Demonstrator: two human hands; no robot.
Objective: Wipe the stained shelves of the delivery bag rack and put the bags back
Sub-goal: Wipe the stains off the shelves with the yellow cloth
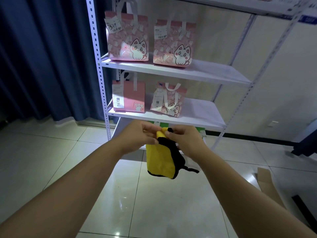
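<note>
The cloth (160,160) looks plush and matt; the floor tiles (154,203) glossy; the rack (98,66) smooth painted metal.

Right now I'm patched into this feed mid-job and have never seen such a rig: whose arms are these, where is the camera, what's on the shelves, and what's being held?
There is no machine here. One wide camera sits on a person's head, looking forward and down, so the two bare arms are theirs. The left hand and right hand together pinch the top of a yellow and black cloth, which hangs over the tiled floor. Ahead stands a white rack. Its upper shelf and lower shelf each carry two pink cat bags. A green item below is mostly hidden.
</note>
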